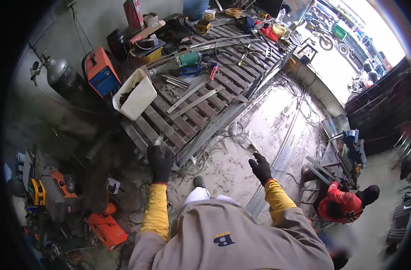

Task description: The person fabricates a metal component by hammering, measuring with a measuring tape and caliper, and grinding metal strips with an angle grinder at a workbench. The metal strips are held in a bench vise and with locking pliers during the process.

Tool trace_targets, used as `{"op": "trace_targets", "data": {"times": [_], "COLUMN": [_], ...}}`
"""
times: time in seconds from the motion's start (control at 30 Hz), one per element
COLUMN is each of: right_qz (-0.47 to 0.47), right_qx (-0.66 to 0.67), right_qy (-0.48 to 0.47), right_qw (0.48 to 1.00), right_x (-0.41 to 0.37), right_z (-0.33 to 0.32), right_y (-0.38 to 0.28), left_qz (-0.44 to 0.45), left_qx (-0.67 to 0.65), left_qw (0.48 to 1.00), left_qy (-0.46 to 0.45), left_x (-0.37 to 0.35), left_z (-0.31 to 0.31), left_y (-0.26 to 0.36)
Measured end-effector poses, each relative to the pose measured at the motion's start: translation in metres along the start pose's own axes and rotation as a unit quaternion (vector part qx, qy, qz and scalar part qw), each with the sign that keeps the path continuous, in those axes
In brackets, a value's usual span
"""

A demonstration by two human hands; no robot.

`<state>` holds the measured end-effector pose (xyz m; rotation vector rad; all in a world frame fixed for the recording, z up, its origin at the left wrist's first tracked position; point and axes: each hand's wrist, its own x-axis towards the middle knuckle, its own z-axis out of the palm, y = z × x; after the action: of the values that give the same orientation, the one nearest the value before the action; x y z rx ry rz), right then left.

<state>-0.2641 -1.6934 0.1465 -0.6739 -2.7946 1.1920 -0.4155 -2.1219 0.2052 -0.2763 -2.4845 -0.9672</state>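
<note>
My left hand [160, 165], in a dark glove, is closed at the near corner of the slatted metal table [158, 123]. A small pale piece [158, 141] shows at its fingertips; I cannot tell what it is. Further right, my right hand [261, 169], also gloved, is raised over the dusty floor [228, 173], thumb and forefinger apart. Just past its fingertips is a thin pale-tipped tool [253, 147] with a cable trailing off. On the table stand a white plastic tub [136, 96] with dark bits inside, a green angle grinder [187, 59] and loose metal strips [196, 102].
An orange-and-blue welding machine [102, 74] and a gas cylinder [61, 74] stand at the left. Long metal profiles [277, 155] lie on the floor, with cables [304, 105] beyond. A person in red [340, 204] works at the right. Toolboxes [52, 184] crowd the lower left.
</note>
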Motion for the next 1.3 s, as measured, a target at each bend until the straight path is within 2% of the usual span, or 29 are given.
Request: {"op": "trace_targets", "data": {"times": [0.03,0.13,0.23,0.27,0.3,0.33,0.43,0.5,0.53,0.57,0.6,0.63,0.77,0.83,0.9,1.03,1.1,1.17,1.2,1.23,1.3], "right_qz": [0.0,0.032,-0.023,0.047,0.007,-0.015,-0.12,-0.143,-0.235,-0.265,-0.288,-0.324,-0.198,-0.178,-0.139,-0.134,-0.158,-0.208,-0.207,-0.278,-0.382], "right_qx": [-0.01,0.081,0.065,0.133,0.078,0.085,0.135,0.1,0.062,0.012,-0.029,-0.033,-0.156,-0.223,-0.206,-0.276,-0.27,-0.189,-0.185,-0.178,-0.15], "right_qy": [-0.009,0.006,0.023,0.006,0.02,0.035,0.064,0.077,0.085,0.126,0.126,0.161,0.108,0.092,0.042,-0.027,0.002,0.064,0.081,0.13,0.106], "right_qw": [1.0,0.996,0.997,0.99,0.997,0.996,0.982,0.982,0.966,0.956,0.949,0.932,0.962,0.954,0.968,0.951,0.95,0.958,0.957,0.935,0.906], "right_x": [0.005,0.035,0.085,0.105,0.137,0.17,0.291,0.387,0.431,0.486,0.531,0.58,0.719,0.786,0.843,0.871,0.878,0.94,0.924,0.925,0.945], "right_z": [-0.005,-0.01,-0.017,-0.025,-0.027,-0.03,-0.049,-0.056,-0.067,-0.063,-0.069,-0.068,-0.075,-0.061,-0.046,-0.035,-0.04,-0.036,-0.05,-0.062,-0.094], "right_y": [-0.016,-0.039,-0.042,-0.051,-0.042,-0.051,-0.079,-0.11,-0.136,-0.135,-0.147,-0.156,-0.192,-0.179,-0.163,-0.152,-0.147,-0.101,-0.121,-0.127,-0.139], "left_qz": [0.022,-0.047,-0.112,-0.13,-0.146,-0.135,-0.131,-0.116,-0.128,-0.124,-0.164,-0.162,-0.19,-0.193,-0.21,-0.235,-0.214,-0.216,-0.214,-0.213,-0.204], "left_qx": [0.01,0.047,0.069,0.119,0.167,0.219,0.196,0.222,0.223,0.233,0.246,0.247,0.254,0.271,0.305,0.275,0.295,0.289,0.291,0.294,0.306], "left_qw": [1.0,0.997,0.99,0.983,0.974,0.964,0.971,0.966,0.966,0.964,0.955,0.955,0.948,0.943,0.929,0.932,0.931,0.933,0.932,0.932,0.93], "left_qy": [0.015,0.037,0.054,0.052,0.051,0.064,0.046,0.056,0.022,0.025,-0.008,-0.018,-0.014,-0.009,-0.012,-0.023,-0.018,-0.019,-0.015,-0.011,-0.004], "left_x": [0.02,0.066,0.083,0.078,0.078,0.079,0.088,0.093,0.096,0.098,0.111,0.11,0.107,0.112,0.111,0.113,0.114,0.117,0.116,0.116,0.118], "left_z": [0.02,0.069,0.113,0.123,0.128,0.133,0.131,0.136,0.135,0.139,0.136,0.144,0.156,0.154,0.156,0.156,0.154,0.153,0.152,0.152,0.15], "left_y": [-0.009,-0.001,-0.011,-0.009,-0.004,-0.001,0.007,0.011,0.011,0.016,0.035,0.032,0.019,0.027,0.023,0.023,0.024,0.025,0.024,0.025,0.028]}}
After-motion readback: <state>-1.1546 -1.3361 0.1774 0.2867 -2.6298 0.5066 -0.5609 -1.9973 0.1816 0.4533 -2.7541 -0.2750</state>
